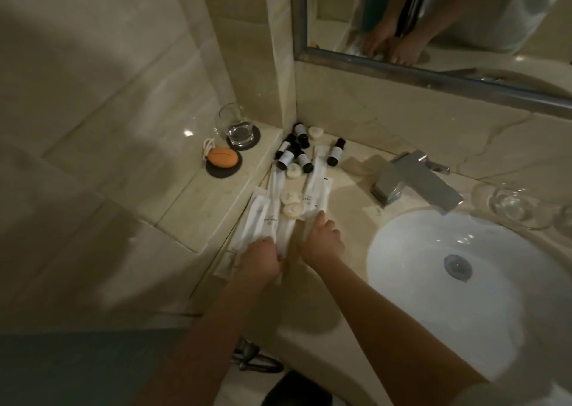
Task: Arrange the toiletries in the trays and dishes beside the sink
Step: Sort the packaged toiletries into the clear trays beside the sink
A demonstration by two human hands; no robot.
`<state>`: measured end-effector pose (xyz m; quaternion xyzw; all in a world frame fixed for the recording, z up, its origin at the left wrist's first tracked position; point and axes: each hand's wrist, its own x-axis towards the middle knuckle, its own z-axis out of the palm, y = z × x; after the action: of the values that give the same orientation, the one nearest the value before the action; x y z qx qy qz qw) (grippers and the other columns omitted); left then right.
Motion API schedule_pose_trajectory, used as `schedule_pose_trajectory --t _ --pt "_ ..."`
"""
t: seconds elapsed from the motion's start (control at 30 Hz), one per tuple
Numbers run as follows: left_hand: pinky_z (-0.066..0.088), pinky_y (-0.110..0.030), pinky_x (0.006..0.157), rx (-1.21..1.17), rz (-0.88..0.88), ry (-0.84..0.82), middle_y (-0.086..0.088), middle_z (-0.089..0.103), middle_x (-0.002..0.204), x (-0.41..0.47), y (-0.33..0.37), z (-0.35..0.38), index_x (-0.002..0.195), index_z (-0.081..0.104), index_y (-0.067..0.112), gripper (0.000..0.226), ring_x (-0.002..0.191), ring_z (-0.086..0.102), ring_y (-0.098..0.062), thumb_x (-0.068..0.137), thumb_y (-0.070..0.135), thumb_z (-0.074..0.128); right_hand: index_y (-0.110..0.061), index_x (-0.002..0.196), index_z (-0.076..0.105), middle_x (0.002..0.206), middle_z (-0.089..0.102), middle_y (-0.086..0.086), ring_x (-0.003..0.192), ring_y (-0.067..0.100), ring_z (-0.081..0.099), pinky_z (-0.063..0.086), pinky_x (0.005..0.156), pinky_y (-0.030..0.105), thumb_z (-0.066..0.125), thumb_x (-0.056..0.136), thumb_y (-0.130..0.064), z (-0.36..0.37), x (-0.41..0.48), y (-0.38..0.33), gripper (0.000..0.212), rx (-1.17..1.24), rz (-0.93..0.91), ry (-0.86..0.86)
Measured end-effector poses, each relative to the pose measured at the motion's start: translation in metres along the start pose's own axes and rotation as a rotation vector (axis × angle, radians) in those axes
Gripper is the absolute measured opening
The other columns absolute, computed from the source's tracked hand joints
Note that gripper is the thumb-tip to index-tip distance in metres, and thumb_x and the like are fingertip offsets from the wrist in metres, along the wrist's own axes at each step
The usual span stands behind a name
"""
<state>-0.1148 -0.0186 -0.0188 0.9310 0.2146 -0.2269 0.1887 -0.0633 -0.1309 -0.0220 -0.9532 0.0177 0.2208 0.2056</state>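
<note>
Several white toiletry packets (258, 216) lie fanned out on the marble counter left of the sink. Round wrapped soaps (291, 197) lie among them. Several small dark bottles (286, 157) are jumbled in the corner, one (335, 151) a little apart to the right. My left hand (261, 258) presses down on the near ends of the left packets, fingers curled over them. My right hand (322, 240) rests on the near end of another white packet (317, 190), its index finger stretched forward. No tray or dish shows on the counter.
On the raised ledge at left, a glass tumbler (235, 125) with water stands on a dark coaster. An orange oval object (222, 157) sits on a second coaster. The chrome faucet (411, 179) and white basin (402, 250) are to the right, with upturned glasses (510, 204) beyond.
</note>
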Motion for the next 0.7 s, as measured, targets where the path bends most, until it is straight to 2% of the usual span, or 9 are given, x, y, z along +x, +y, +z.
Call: schedule_pose_trajectory --t 0.13,0.27,0.4,0.43,0.5,0.57,0.63,0.7 --pt "0.047 -0.036 0.089 -0.049 -0.048 -0.029 -0.005 0.055 0.105 0.005 0.004 0.001 0.108 0.052 0.012 0.026 0.103 0.056 -0.025 0.088 0.027 0.057 -0.010 0.132 0.028 0.117 0.056 0.014 0.105 0.034 0.057 0.046 0.083 0.041 0.044 0.093 -0.037 0.000 0.010 0.008 0.050 0.248 0.087 0.015" --pt "0.046 -0.033 0.084 -0.161 -0.016 -0.139 -0.004 0.057 0.103 0.007 0.001 0.001 0.108 0.056 0.014 0.032 0.097 0.055 -0.021 0.084 0.034 0.059 -0.006 0.119 0.043 0.111 0.060 0.013 0.098 0.030 0.058 0.048 0.077 0.038 0.054 0.090 -0.027 -0.019 0.019 0.033 0.037 0.302 0.046 -0.102" --pt "0.044 -0.025 0.066 -0.373 0.006 -0.162 -0.004 0.060 0.098 0.000 0.004 0.000 0.108 0.060 0.011 0.030 0.089 0.057 -0.019 0.083 0.027 0.059 -0.005 0.112 0.050 0.105 0.058 0.012 0.090 0.027 0.056 0.051 0.078 0.041 0.057 0.087 -0.023 -0.045 0.013 0.059 0.031 0.364 -0.015 -0.143" --pt "0.046 -0.026 0.065 -0.399 0.013 -0.159 -0.006 0.060 0.098 -0.003 0.006 0.000 0.106 0.061 0.010 0.029 0.087 0.058 -0.020 0.083 0.026 0.059 -0.006 0.111 0.051 0.105 0.058 0.012 0.090 0.028 0.056 0.052 0.079 0.043 0.059 0.085 -0.020 -0.051 0.010 0.066 0.031 0.385 -0.015 -0.130" --pt "0.051 -0.036 0.072 -0.434 0.006 -0.136 -0.010 0.062 0.094 -0.010 0.007 0.001 0.098 0.063 0.008 0.024 0.085 0.061 -0.023 0.081 0.024 0.060 -0.007 0.109 0.052 0.102 0.058 0.012 0.089 0.030 0.058 0.053 0.077 0.044 0.061 0.080 -0.015 -0.062 0.002 0.078 0.032 0.421 -0.015 -0.090" --pt "0.051 -0.033 0.070 -0.499 -0.019 -0.115 -0.013 0.064 0.092 -0.018 0.009 0.002 0.098 0.063 0.002 0.023 0.079 0.063 -0.023 0.082 0.019 0.060 -0.008 0.108 0.052 0.099 0.058 0.011 0.087 0.031 0.059 0.055 0.070 0.044 0.061 0.078 -0.014 -0.071 -0.005 0.087 0.032 0.434 -0.026 -0.071" --pt "0.050 -0.027 0.062 -0.569 -0.042 -0.091 -0.013 0.065 0.090 -0.026 0.011 0.002 0.102 0.061 0.001 0.022 0.072 0.063 -0.020 0.084 0.014 0.059 -0.009 0.108 0.052 0.096 0.057 0.008 0.082 0.028 0.057 0.051 0.057 0.037 0.062 0.078 -0.016 -0.077 -0.013 0.093 0.032 0.440 -0.052 -0.068" --pt "0.054 -0.033 0.071 -0.610 -0.060 -0.032 -0.014 0.064 0.093 -0.034 0.013 0.001 0.104 0.059 0.002 0.025 0.080 0.064 -0.025 0.084 0.017 0.058 -0.011 0.107 0.052 0.093 0.055 0.004 0.079 0.025 0.057 0.045 0.050 0.030 0.066 0.077 -0.018 -0.082 -0.019 0.096 0.034 0.469 -0.075 -0.056"
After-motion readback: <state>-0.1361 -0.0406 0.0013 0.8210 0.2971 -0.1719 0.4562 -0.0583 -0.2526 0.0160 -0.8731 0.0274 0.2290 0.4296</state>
